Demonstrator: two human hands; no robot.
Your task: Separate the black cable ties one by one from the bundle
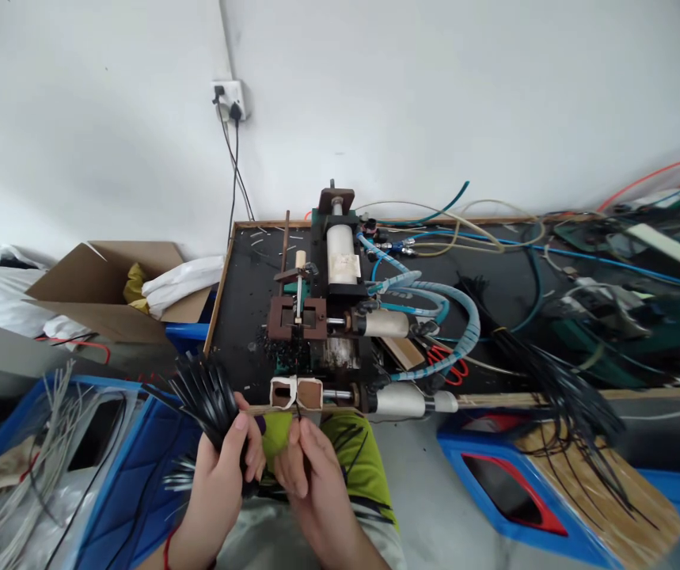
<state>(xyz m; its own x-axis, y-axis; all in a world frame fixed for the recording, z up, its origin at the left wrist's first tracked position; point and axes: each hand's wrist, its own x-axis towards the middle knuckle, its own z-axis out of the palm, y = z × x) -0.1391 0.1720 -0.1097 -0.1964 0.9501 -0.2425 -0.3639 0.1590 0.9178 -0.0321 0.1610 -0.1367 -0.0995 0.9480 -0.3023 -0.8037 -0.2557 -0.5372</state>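
My left hand point(226, 455) is wrapped round a thick bundle of black cables point(206, 396), whose ends fan out up and to the left. Close beside it, my right hand point(313, 463) pinches a thin black cable point(298, 412) between thumb and fingers. That cable points up at the brown clamp block point(296, 393) with pale edging at the bench's front edge. Whether the cable's tip is inside the block I cannot tell. Behind the block stands the pneumatic machine point(344, 257), with a brown frame point(297, 318) and black scraps around it.
Another bunch of black cables point(529, 368) hangs over the bench edge at right, above a blue bin point(494, 483). A blue crate point(131, 475) with pale cables stands at left. Behind it is an open cardboard box point(102, 289). Air hoses point(464, 324) loop right of the machine.
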